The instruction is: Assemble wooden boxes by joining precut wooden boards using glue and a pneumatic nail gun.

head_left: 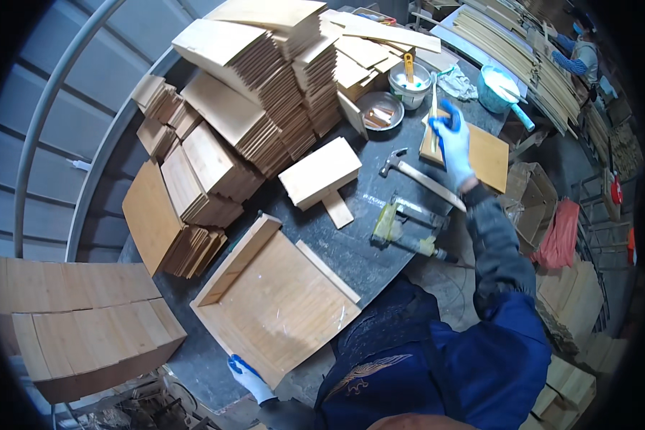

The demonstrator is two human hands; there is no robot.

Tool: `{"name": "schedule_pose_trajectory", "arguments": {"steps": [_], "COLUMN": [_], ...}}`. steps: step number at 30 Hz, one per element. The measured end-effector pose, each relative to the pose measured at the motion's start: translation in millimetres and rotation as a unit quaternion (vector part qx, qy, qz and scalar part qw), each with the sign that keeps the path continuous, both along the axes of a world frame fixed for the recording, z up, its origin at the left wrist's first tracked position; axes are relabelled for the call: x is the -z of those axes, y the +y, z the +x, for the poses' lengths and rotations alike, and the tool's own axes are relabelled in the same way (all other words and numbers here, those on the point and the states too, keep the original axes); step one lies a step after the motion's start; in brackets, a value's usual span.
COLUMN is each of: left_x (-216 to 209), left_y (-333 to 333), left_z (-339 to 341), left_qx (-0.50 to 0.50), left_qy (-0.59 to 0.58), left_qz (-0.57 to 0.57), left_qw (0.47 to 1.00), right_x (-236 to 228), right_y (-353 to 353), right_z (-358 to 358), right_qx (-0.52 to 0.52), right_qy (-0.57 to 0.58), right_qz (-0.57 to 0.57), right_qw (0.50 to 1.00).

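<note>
My left hand (251, 378), in a white and blue glove, grips the near left corner of a partly assembled wooden box (276, 297). One upright side (238, 259) stands along its left edge, and a loose narrow strip (327, 271) lies by its far right edge. My right hand (454, 143), gloved alike, is stretched out over a brown wooden panel (489, 163). Its fingers are closed around a thin pale stick (434, 97), whose lower end is partly hidden. A claw hammer (428, 183) and a nail gun (408, 226) lie between my hands.
Tall stacks of boards (265, 93) fill the table's far left. A white glue bucket (410, 86), a metal bowl (380, 111) and a teal pot (500, 89) stand at the back. A wooden block (321, 172) lies mid-table. Another person (580, 54) works at the far right.
</note>
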State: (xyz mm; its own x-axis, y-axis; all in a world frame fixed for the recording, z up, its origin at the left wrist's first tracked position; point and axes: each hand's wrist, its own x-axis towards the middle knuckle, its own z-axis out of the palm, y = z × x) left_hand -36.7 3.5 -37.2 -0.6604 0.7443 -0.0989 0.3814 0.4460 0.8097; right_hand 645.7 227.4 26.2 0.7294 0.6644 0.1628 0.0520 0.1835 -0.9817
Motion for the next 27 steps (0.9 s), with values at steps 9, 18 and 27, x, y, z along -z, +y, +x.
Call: {"name": "schedule_pose_trajectory", "arguments": {"steps": [9, 18, 27], "left_x": [-44.5, -97.2, -91.0], "left_y": [15.4, 47.4, 60.7], "left_z": [66.4, 157.1, 173.4], "left_qx": [-0.012, 0.111, 0.117], "left_qy": [0.131, 0.1, 0.055], "left_qz": [0.099, 0.109, 0.084], "left_qw": [0.986, 0.983, 0.988], "right_x": [39.3, 16.5, 21.5], "right_y": [149.8, 133.6, 109.4], "right_z": [119.6, 134.9, 208.4], "right_qx": [0.073, 0.098, 0.072], "right_qy": [-0.447, -0.382, -0.525], "right_qz": [-0.309, -0.114, -0.264], "right_qw": [0.837, 0.912, 0.806]}}
